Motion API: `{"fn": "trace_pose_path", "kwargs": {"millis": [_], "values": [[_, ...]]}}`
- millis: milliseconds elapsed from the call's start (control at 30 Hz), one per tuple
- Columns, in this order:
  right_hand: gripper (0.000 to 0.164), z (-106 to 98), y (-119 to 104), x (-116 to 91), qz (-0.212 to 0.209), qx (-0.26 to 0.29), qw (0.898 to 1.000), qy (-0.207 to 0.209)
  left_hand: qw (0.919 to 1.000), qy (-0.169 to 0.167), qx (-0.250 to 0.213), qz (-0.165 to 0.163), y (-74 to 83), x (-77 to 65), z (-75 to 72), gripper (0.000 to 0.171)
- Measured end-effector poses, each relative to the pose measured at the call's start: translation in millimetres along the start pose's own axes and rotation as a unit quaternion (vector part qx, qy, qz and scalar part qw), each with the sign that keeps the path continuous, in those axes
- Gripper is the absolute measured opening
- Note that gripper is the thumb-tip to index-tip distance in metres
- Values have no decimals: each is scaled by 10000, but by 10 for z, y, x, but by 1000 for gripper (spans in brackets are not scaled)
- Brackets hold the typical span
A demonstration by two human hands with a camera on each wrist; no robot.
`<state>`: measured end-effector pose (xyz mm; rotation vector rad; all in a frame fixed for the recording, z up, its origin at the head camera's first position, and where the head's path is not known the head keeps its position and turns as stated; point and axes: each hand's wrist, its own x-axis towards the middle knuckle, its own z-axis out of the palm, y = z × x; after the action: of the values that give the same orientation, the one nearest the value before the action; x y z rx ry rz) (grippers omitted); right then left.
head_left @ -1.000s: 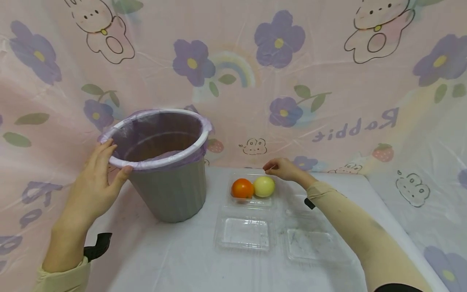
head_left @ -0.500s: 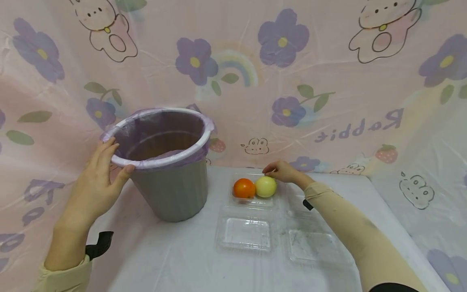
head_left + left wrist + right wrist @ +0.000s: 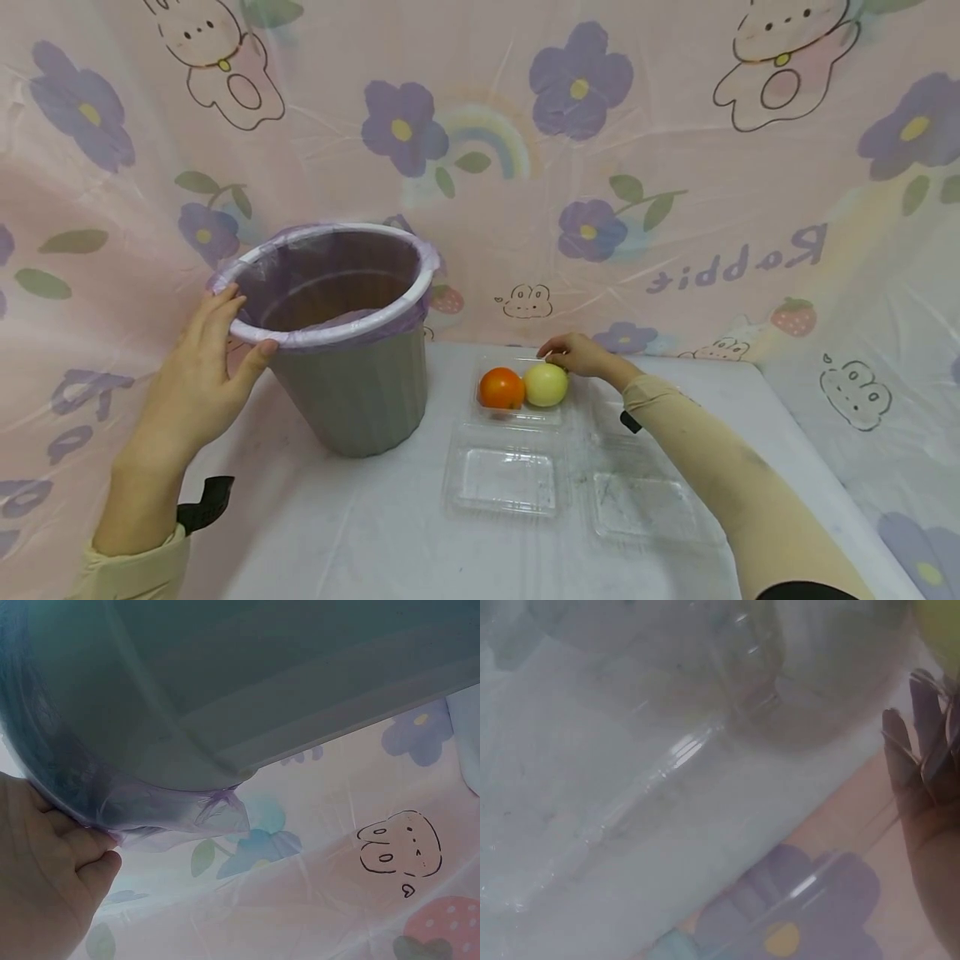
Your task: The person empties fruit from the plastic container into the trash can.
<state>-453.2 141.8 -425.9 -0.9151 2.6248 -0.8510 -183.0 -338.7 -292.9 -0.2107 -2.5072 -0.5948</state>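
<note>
My left hand (image 3: 193, 379) grips the white rim of a grey trash bin (image 3: 352, 392), thumb outside and fingers over the edge. A purple bin liner (image 3: 187, 817) is folded over that rim. At the back right corner of a clear plastic food box (image 3: 536, 418), my right hand (image 3: 588, 357) pinches the rim with bent fingers. The box holds an orange-red tomato (image 3: 501, 388) and a pale yellow-green onion (image 3: 546, 384), side by side. The right fingertips are close behind the onion. In the right wrist view, clear plastic edges glint around the fingers (image 3: 900, 746).
The box's clear lid (image 3: 506, 482) lies folded flat toward the front. Another open clear plastic box (image 3: 645, 504) lies to its right, partly under the right forearm. A white cloth covers the table (image 3: 390, 533), and a patterned curtain (image 3: 480, 225) hangs behind.
The right hand has come down slightly, nearer to the box and the onion. The left hand stays on the bin rim; the head view has shifted a little.
</note>
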Motion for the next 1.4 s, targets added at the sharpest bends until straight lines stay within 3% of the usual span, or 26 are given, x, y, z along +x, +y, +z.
{"fn": "trace_pose_path", "kwargs": {"millis": [567, 1000, 1400], "values": [[22, -31, -96, -23, -177, 17, 9996, 201, 10000, 28, -18, 5, -12, 3, 14, 73], [28, -64, -320, -109, 309, 806, 9962, 79, 10000, 5, -35, -49, 2, 21, 0, 72], [28, -46, -400, -158, 308, 1057, 9934, 311, 10000, -43, -63, -40, 9, 11, -12, 73]]}}
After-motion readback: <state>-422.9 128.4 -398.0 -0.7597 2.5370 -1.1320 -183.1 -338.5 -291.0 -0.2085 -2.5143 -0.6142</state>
